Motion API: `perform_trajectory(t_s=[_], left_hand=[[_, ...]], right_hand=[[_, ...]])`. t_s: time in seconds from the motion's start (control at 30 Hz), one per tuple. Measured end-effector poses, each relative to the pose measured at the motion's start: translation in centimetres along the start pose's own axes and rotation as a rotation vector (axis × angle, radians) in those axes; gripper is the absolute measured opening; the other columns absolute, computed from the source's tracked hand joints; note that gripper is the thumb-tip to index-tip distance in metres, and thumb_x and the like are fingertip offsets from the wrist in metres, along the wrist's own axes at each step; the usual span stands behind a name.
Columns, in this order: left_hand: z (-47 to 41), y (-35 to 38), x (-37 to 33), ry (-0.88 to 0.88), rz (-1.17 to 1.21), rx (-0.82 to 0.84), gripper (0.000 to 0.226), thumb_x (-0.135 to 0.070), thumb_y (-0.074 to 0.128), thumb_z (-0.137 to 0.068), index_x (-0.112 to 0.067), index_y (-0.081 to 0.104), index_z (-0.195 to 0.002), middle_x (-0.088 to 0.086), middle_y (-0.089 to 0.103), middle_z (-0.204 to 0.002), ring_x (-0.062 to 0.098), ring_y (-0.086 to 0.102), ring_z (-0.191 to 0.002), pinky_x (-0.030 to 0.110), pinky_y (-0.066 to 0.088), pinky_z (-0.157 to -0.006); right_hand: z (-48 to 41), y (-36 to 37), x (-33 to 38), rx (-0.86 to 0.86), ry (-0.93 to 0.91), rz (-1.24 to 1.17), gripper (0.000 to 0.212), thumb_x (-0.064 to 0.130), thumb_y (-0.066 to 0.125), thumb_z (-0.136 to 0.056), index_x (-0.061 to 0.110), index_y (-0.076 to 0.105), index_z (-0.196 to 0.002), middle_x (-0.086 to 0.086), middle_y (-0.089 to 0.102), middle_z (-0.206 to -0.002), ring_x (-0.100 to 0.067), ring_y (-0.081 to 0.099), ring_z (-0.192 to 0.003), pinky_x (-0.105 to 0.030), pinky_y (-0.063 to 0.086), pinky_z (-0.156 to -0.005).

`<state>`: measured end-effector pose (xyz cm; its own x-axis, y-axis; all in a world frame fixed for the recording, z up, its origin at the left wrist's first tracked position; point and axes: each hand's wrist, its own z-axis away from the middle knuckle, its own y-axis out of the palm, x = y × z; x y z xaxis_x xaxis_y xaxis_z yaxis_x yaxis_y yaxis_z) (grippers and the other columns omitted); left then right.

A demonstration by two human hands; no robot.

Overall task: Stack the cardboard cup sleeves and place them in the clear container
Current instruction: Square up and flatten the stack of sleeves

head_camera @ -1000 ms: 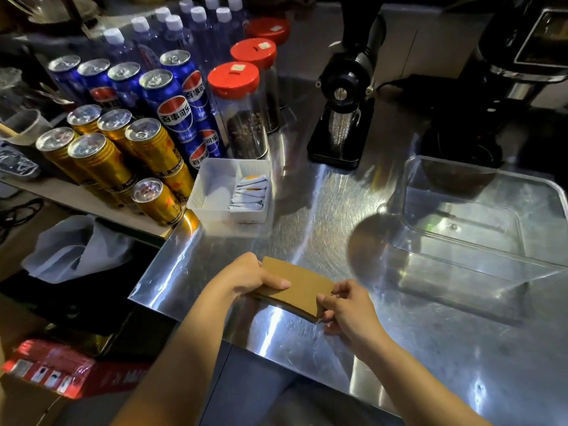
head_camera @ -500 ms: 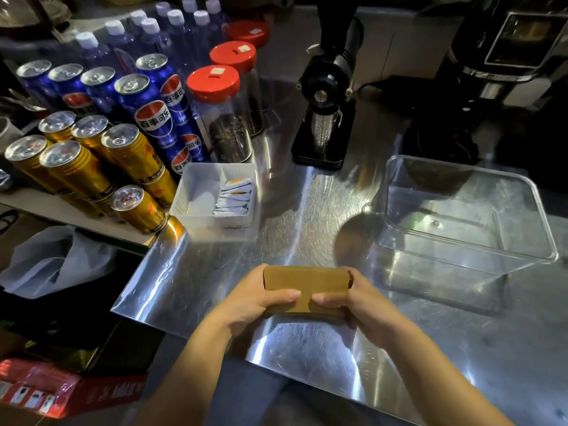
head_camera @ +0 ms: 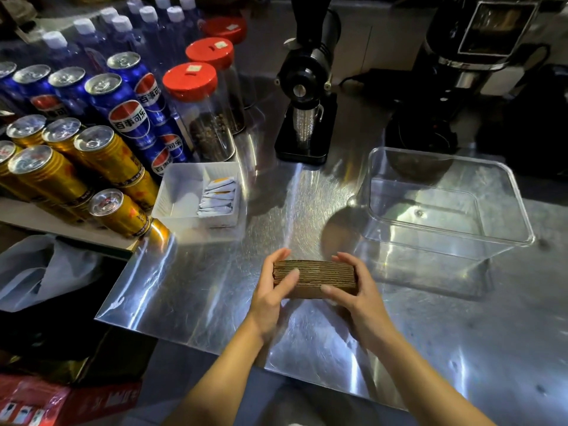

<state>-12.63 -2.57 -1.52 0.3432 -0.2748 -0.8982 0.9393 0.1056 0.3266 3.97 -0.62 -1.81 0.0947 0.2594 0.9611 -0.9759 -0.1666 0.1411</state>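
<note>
I've tipped the stack of cardboard sleeves (head_camera: 315, 276) edge-up now; my left hand (head_camera: 273, 292) and right hand (head_camera: 353, 290) pinch its ends, clear container (head_camera: 445, 238) beside.

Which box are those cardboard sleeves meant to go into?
Start at the black coffee grinder on the steel counter. Right of it and nearer the person stands the clear container, open. Unlike the small white tray of sachets on the left, it is see-through and holds nothing.
</note>
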Motion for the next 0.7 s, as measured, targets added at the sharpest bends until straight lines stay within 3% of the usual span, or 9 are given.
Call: perform_trajectory(t_s=[0.13,0.2,0.27,0.33,0.5,0.6,0.7], left_hand=[[-0.8,1.0,0.7,0.117,-0.067,-0.189,0.041,-0.042,0.055,-0.084,-0.022,0.053,-0.120,0.000,0.057,-0.125,0.013,0.055,-0.113,0.026,0.047,-0.092],[-1.2,1.5,0.7,0.144,-0.129,-0.277,0.029,-0.037,0.046,-0.090,-0.018,0.060,-0.107,-0.001,0.063,-0.100,0.009,0.059,-0.091,0.014,0.047,-0.076],[-1.5,2.1,0.7,0.157,-0.190,-0.365,0.028,-0.031,0.042,-0.095,-0.012,0.061,-0.088,0.000,0.059,-0.078,0.005,0.056,-0.069,0.013,0.044,-0.060],[-1.8,2.7,0.6,0.165,-0.209,-0.437,0.032,-0.028,0.041,-0.096,-0.013,0.056,-0.073,-0.001,0.054,-0.066,0.003,0.050,-0.058,0.016,0.041,-0.054],[-1.8,4.0,0.4,0.280,-0.174,-0.494,0.032,-0.032,0.045,-0.088,-0.017,0.053,-0.061,-0.010,0.048,-0.055,0.006,0.043,-0.055,0.016,0.036,-0.050],[-1.5,4.3,1.1,0.275,-0.201,-0.469,0.031,-0.034,0.044,-0.085,-0.019,0.053,-0.060,-0.008,0.050,-0.057,0.007,0.046,-0.058,0.020,0.038,-0.055],[-0.8,4.2,2.4,0.223,-0.201,-0.462,0.030,-0.035,0.045,-0.084,-0.017,0.051,-0.060,-0.003,0.049,-0.060,0.014,0.047,-0.061,0.028,0.039,-0.058]], right_hand=[[-0.4,0.6,-0.4,-0.126,-0.063,0.074,0.023,0.037,0.066,-0.076,0.038,0.061,-0.099,0.020,0.066,-0.096,0.003,0.061,-0.087,-0.010,0.048,-0.070],[-0.8,1.0,-0.2,-0.186,-0.103,0.137,0.007,0.034,0.059,-0.085,0.029,0.065,-0.088,0.019,0.067,-0.081,0.004,0.059,-0.078,-0.007,0.044,-0.067],[-1.1,1.3,0.0,-0.242,-0.112,0.160,0.020,0.032,0.055,-0.089,0.020,0.062,-0.074,0.011,0.061,-0.066,0.001,0.053,-0.064,-0.011,0.041,-0.060],[-1.3,1.6,0.2,-0.293,-0.108,0.148,0.030,0.031,0.053,-0.090,0.016,0.057,-0.064,0.009,0.051,-0.061,-0.002,0.045,-0.057,-0.016,0.036,-0.056],[-1.2,1.4,0.9,-0.394,-0.250,0.107,0.036,0.020,0.052,-0.092,0.018,0.048,-0.056,0.014,0.045,-0.050,0.000,0.038,-0.051,-0.009,0.032,-0.049],[-0.9,0.5,0.3,-0.441,-0.264,0.147,0.035,0.017,0.052,-0.092,0.008,0.049,-0.057,0.010,0.042,-0.052,-0.001,0.038,-0.052,-0.012,0.032,-0.050],[-0.2,0.2,-1.0,-0.431,-0.224,0.178,0.036,0.016,0.053,-0.091,0.018,0.049,-0.056,0.011,0.045,-0.050,-0.002,0.039,-0.051,-0.014,0.031,-0.051]])
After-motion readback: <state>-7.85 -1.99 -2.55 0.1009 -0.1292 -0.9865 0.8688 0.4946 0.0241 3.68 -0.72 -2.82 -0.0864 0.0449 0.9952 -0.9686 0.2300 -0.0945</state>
